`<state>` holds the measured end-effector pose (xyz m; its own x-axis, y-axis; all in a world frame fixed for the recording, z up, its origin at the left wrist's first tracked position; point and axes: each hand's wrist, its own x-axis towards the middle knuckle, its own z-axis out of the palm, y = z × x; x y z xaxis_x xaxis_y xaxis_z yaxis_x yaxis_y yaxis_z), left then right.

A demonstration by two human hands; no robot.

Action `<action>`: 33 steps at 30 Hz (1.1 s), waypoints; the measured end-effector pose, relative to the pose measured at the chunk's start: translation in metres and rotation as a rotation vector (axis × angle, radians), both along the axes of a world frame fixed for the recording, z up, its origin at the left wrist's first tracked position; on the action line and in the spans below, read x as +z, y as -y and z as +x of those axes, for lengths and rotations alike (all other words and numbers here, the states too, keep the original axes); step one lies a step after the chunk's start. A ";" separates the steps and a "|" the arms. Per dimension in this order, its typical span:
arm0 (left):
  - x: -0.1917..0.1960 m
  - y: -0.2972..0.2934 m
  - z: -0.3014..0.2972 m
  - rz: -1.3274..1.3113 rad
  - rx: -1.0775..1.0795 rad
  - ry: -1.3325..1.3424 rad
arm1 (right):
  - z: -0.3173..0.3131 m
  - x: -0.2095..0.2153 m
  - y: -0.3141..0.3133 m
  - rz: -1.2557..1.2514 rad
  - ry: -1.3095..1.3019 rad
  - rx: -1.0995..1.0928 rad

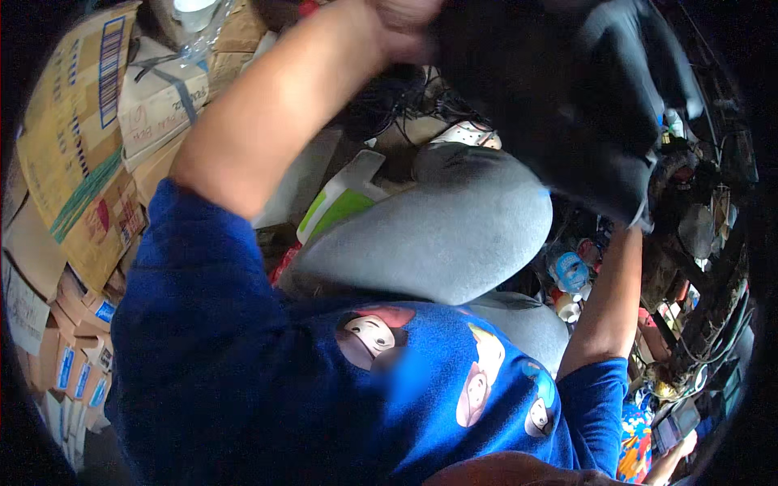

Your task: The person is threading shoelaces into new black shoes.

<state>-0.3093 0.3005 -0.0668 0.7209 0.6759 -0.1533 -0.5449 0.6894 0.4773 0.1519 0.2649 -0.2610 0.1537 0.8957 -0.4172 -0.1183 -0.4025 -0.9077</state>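
Observation:
A large black cloth (519, 89), perhaps a garment, hangs raised in front of me and is smeared by motion. My left hand (405, 28) is at its upper left edge, partly cut off by the top of the picture. The fingers are blurred, but they look closed on the cloth. My right forearm (608, 308) reaches up to the cloth's lower right corner, and the cloth hides my right hand. Below it is my bent knee in grey trousers (438, 227). A white shoe with small holes (468, 134) shows under the cloth.
Cardboard boxes (162, 105) and a yellow printed sack (77, 138) stack up at left. A green and white container (344, 202) stands beside my knee. Blue-labelled plastic container (571, 271), cables and clutter fill the right. Another person's arm (673, 462) shows at lower right.

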 end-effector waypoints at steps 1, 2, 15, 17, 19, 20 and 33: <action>0.015 0.010 -0.011 0.017 0.032 -0.032 | 0.010 0.008 0.005 -0.115 -0.077 -0.152; 0.030 0.023 -0.025 0.030 0.054 -0.069 | 0.011 0.012 0.008 -0.227 -0.072 -0.205; 0.090 0.148 -0.139 0.386 -0.209 -1.297 | -0.009 0.045 0.058 -0.155 -0.229 -0.225; 0.046 0.158 -0.152 0.585 -0.253 -1.599 | -0.021 0.058 0.063 -0.095 -0.231 -0.176; 0.002 0.166 -0.159 0.803 -0.247 -1.934 | -0.034 0.071 0.069 -0.072 -0.234 -0.174; -0.019 0.166 -0.163 0.861 -0.191 -1.959 | -0.040 0.076 0.072 -0.075 -0.248 -0.182; 0.039 0.131 -0.143 0.691 -0.684 -2.000 | -0.123 0.080 0.060 -0.019 -0.184 -0.183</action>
